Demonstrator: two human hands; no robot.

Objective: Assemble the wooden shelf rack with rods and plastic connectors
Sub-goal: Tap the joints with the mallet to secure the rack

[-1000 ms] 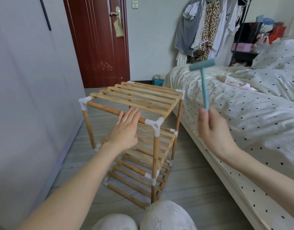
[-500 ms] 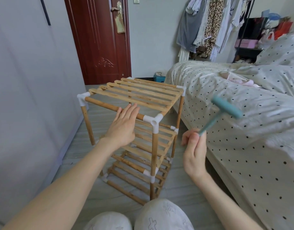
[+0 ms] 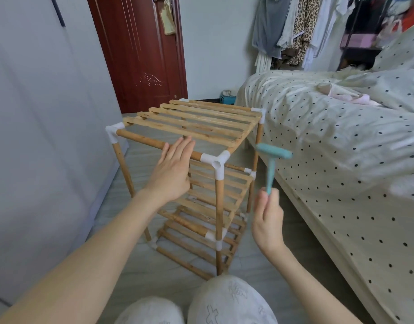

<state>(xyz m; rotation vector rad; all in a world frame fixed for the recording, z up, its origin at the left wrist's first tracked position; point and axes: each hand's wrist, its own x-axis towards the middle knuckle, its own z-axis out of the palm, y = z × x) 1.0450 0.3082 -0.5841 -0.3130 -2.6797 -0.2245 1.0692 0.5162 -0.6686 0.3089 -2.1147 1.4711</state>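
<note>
The wooden shelf rack (image 3: 196, 122) stands upright on the floor, three slatted tiers joined by rods and white plastic connectors. My left hand (image 3: 172, 174) lies flat with straight fingers on the front top rod (image 3: 142, 140). The near right corner connector (image 3: 216, 163) sits just right of that hand. My right hand (image 3: 267, 216) grips the handle end of a small teal plastic mallet (image 3: 272, 160), whose head points up, level with the top tier and just right of the corner connector.
A bed (image 3: 341, 141) with a polka-dot cover runs close along the rack's right side. A grey wardrobe wall (image 3: 37, 136) is on the left. A dark red door (image 3: 140, 47) is behind, clothes (image 3: 294, 31) hang at the back. My knees (image 3: 224, 302) are at the bottom edge.
My right hand swung the mallet down from high above the bed to low right, then brought it upright beside the rack's near right corner. The left hand stayed on the top rod.
</note>
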